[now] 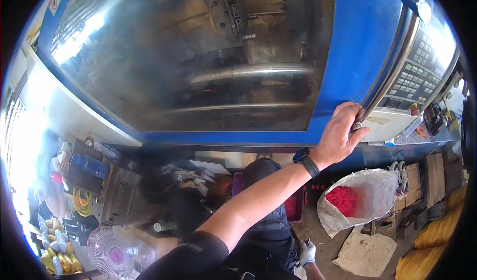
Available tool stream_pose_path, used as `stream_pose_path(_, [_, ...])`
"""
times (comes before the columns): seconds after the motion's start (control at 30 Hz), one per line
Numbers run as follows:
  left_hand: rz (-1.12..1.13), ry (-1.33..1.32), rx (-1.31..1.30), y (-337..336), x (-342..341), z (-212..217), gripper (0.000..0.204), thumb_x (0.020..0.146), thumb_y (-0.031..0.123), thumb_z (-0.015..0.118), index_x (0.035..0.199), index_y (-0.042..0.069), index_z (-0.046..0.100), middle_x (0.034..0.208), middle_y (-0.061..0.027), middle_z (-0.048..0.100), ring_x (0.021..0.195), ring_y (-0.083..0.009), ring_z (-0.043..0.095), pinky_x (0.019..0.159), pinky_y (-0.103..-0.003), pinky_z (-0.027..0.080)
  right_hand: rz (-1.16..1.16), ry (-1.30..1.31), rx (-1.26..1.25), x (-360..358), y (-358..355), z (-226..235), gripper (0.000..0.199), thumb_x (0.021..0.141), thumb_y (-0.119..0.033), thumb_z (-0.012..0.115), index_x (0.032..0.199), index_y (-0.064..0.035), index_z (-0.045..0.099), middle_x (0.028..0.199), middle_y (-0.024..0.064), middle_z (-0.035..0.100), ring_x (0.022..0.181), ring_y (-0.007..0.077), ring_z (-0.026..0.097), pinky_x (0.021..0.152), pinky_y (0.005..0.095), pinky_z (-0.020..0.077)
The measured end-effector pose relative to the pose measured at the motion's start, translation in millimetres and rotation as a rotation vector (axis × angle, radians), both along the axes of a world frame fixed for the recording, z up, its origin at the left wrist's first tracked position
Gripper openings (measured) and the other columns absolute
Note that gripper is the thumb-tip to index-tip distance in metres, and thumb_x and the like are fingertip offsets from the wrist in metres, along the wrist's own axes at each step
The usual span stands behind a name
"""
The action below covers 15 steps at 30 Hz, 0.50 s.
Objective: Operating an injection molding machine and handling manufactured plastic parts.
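My bare left hand point(343, 133), with a dark watch on the wrist, reaches across to the right. Its fingers are closed round the lower end of a long metal door handle point(383, 88). This handle runs along the edge of the blue machine door point(348, 46), whose large smeared window point(149, 96) shows metal bars and a mould-like block inside. Low down beside my thigh is my right hand point(307, 253) in a white glove. Its fingers look curled, and what they hold, if anything, cannot be made out.
A control panel point(412, 81) stands right of the handle. Below it, a white sack point(330, 220) holds red shreds, near a flat sack point(365, 252) and wooden boards point(435, 178). A purple crate point(298, 215) is beside my legs. At lower left stands a fan point(107, 247).
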<state>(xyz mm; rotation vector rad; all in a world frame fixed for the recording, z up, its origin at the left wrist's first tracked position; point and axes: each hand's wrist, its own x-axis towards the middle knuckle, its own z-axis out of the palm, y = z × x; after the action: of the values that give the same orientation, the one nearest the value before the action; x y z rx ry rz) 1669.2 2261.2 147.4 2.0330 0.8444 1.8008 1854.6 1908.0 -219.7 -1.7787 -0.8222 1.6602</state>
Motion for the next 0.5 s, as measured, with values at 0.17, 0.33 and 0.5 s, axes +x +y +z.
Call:
stream_pose_path(0.17, [-0.046, 0.002, -0.016, 5.8, 15.4, -0.4, 0.044, 0.090, 0.020, 0.072, 0.121, -0.003, 0.050, 0.110, -0.0188, 0.057, 0.115, -0.0410, 0.051, 0.099, -0.046, 0.043, -0.033, 0.036, 0.019, -2.3, -0.5, 6.6, 0.018, 0.098, -0.010, 0.057, 0.100, 0.0042, 0.068, 0.085, 0.0029, 0.069, 0.071, 0.0095, 0.061, 0.065, 0.0267, 0.0511])
stream_pose_path(0.33, [-0.069, -0.003, -0.011, 12.7, 33.6, -1.0, 0.045, 0.089, 0.017, 0.072, 0.121, -0.004, 0.049, 0.112, -0.0197, 0.057, 0.116, -0.0410, 0.051, 0.100, -0.046, 0.042, -0.051, 0.034, 0.017, -1.7, -0.8, 6.3, 0.018, 0.097, -0.009, 0.057, 0.101, 0.0044, 0.068, 0.088, 0.0038, 0.068, 0.074, 0.0112, 0.062, 0.068, 0.0277, 0.0526])
stream_pose_path(0.5, [-0.040, -0.015, 0.021, 15.9, 47.1, -3.2, 0.045, 0.088, 0.014, 0.072, 0.121, -0.004, 0.048, 0.112, -0.0204, 0.055, 0.116, -0.0413, 0.050, 0.101, -0.046, 0.041, -0.104, 0.064, 0.060, -0.9, -5.5, -7.0, 0.016, 0.097, -0.008, 0.057, 0.100, 0.0036, 0.068, 0.088, 0.0035, 0.068, 0.076, 0.0119, 0.063, 0.070, 0.0277, 0.0529])
